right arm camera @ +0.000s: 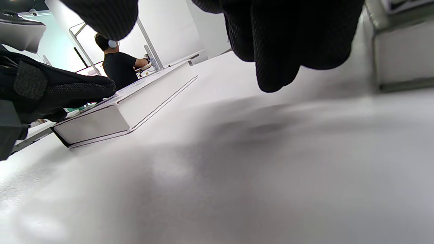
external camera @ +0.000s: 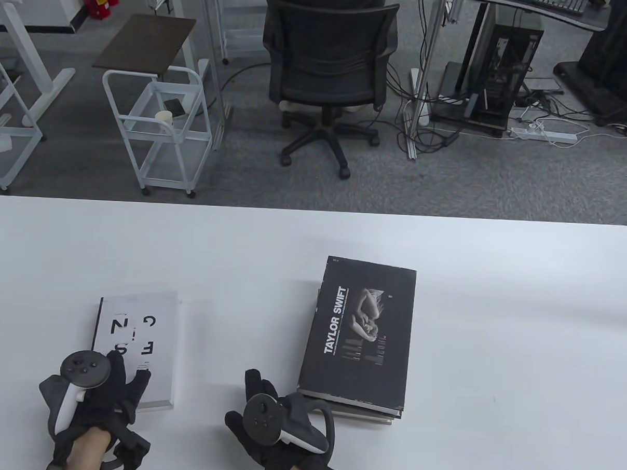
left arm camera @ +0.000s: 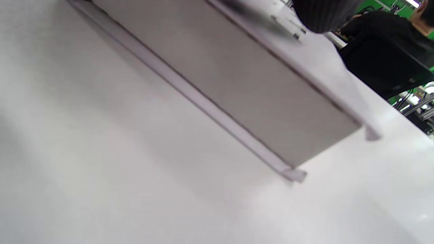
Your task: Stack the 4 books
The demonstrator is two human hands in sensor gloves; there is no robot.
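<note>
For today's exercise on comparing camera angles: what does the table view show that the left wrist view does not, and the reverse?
Only the table view shows both gloved hands, the left hand on the white book, the right hand beside the black book topping a stack. Only the left wrist view shows the white book's page edge close up. Both show the white book and table.

Overhead table (external camera: pixel 497 315) view, low wrist views

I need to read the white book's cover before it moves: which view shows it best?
The table view: the white book shows its lettered cover, left hand resting on it. The left wrist view shows only its edge; the right wrist view, a low corner.
</note>
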